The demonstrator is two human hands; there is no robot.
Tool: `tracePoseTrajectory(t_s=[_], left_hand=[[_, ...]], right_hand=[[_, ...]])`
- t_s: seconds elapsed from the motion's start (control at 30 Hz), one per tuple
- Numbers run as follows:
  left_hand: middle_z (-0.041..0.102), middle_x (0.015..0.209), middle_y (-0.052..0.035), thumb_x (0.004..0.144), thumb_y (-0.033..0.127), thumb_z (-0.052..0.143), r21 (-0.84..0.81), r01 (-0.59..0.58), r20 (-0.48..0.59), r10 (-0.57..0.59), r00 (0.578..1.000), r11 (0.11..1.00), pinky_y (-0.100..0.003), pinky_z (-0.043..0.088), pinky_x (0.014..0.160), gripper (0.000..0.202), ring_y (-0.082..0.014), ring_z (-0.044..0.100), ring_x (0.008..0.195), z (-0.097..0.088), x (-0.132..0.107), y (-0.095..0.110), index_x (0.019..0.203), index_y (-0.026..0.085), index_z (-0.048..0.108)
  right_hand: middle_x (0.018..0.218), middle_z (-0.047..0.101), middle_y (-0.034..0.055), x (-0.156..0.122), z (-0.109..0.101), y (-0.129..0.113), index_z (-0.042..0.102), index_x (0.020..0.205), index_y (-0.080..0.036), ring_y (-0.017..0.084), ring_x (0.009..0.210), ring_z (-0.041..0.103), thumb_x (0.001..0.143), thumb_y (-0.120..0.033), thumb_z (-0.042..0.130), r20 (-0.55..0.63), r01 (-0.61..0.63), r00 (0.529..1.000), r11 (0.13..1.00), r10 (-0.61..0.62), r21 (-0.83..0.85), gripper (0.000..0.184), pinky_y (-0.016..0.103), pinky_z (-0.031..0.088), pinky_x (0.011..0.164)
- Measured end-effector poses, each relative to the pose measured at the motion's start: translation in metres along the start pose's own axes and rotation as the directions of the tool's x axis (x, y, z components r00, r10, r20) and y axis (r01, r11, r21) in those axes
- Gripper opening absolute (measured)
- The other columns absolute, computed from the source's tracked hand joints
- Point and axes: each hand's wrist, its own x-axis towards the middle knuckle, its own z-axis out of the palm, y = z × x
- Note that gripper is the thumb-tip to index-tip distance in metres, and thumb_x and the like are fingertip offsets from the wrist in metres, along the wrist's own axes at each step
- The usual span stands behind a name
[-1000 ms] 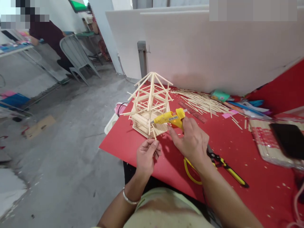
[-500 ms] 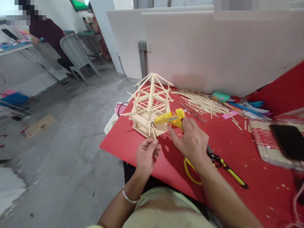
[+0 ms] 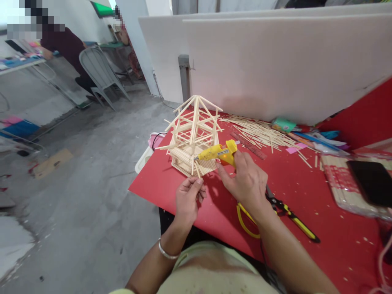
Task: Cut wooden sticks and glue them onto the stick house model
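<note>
A small pavilion model (image 3: 196,126) built from thin wooden sticks stands upright near the left end of the red tabletop. My right hand (image 3: 246,177) is closed around a yellow hot glue gun (image 3: 219,153), whose small light glows orange. The gun's nozzle reaches the model's front lower part; whether it touches a stick I cannot tell. In front of the model, my left hand (image 3: 190,196) pinches the lower end of a short wooden stick (image 3: 198,170). This stick slants up toward the nozzle.
Loose wooden sticks (image 3: 260,132) lie behind, near a red ruler (image 3: 249,145). Yellow-and-black pliers (image 3: 288,212) rest by my right forearm. A phone (image 3: 373,181) lies on a plastic-wrapped stick pack (image 3: 333,179). White boards (image 3: 269,65) stand behind the table. A person (image 3: 65,49) sits far left.
The view has shifted very slightly. Both hands, the glue gun and the stick keep nearly the same positions at the model.
</note>
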Motion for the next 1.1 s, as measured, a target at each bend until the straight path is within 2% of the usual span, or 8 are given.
tracePoseTrajectory(t_s=[0.3, 0.7, 1.1], left_hand=[[0.062, 0.056, 0.0024, 0.068, 0.039, 0.082, 0.005, -0.007, -0.020, 0.007, 1.000, 1.000, -0.015, 0.036, 0.040, 0.033, -0.0062, 0.052, 0.043, 0.001, 0.002, 0.001, 0.078, 0.015, 0.061], [0.062, 0.057, 0.0026, 0.072, 0.037, 0.080, 0.029, -0.054, -0.033, 0.055, 0.998, 0.998, -0.015, 0.037, 0.040, 0.030, -0.0064, 0.053, 0.043, 0.000, 0.005, -0.001, 0.079, 0.016, 0.060], [0.061, 0.056, 0.0033, 0.069, 0.038, 0.081, 0.037, -0.056, -0.052, 0.058, 0.997, 0.998, -0.016, 0.037, 0.039, 0.032, -0.0065, 0.052, 0.041, 0.003, 0.005, 0.001, 0.078, 0.016, 0.060]], right_hand=[[0.088, 0.063, 0.0073, -0.002, 0.001, 0.002, 0.058, 0.118, -0.015, 0.018, 0.071, 0.057, 0.089, -0.058, 0.050, -0.011, -0.017, 1.000, 0.999, 0.017, 0.028, 0.052, 0.028, 0.027, 0.055], [0.086, 0.062, 0.0051, -0.007, 0.004, 0.006, 0.059, 0.110, -0.017, 0.017, 0.070, 0.056, 0.090, -0.058, 0.049, 0.045, -0.071, 0.997, 0.992, 0.066, 0.108, 0.047, 0.027, 0.027, 0.056], [0.087, 0.062, 0.0046, -0.012, 0.003, 0.011, 0.058, 0.111, -0.017, 0.017, 0.071, 0.055, 0.088, -0.056, 0.054, 0.080, -0.089, 0.994, 0.988, 0.080, 0.124, 0.045, 0.027, 0.027, 0.056]])
